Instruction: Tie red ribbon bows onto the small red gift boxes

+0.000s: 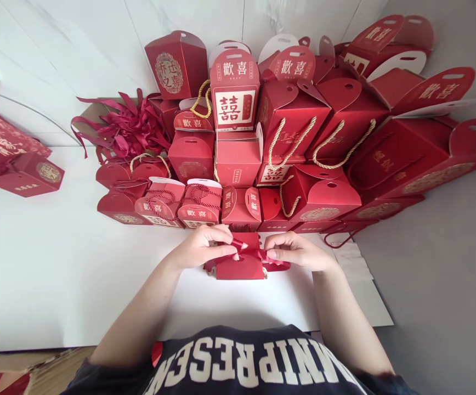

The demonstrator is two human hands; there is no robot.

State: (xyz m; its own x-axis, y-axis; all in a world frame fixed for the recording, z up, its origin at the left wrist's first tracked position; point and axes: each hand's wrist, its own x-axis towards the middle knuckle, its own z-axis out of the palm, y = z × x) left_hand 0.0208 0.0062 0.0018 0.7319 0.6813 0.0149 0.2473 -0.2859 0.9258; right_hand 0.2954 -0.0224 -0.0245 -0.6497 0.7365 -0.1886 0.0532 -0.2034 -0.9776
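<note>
A small red gift box (240,269) lies on the white table in front of me, close to the stacked boxes. Dark red ribbon (277,259) runs across its top. My left hand (207,246) is above the box's left side, thumb and fingers pinched on one part of the ribbon. On the right side, my right hand (298,251) has its fingers curled and pinched on another part of the ribbon. A bit of twisted cord shows at the box's lower corners. Whether the ribbon is knotted between my hands is too small to tell.
Red gift boxes (238,159) are stacked against the wall, several with gold rope handles. A heap of loose ribbons (139,129) sits at the back left. More red boxes (28,173) stand at the far left of the white table (77,274). A grey wall (439,263) bounds the right.
</note>
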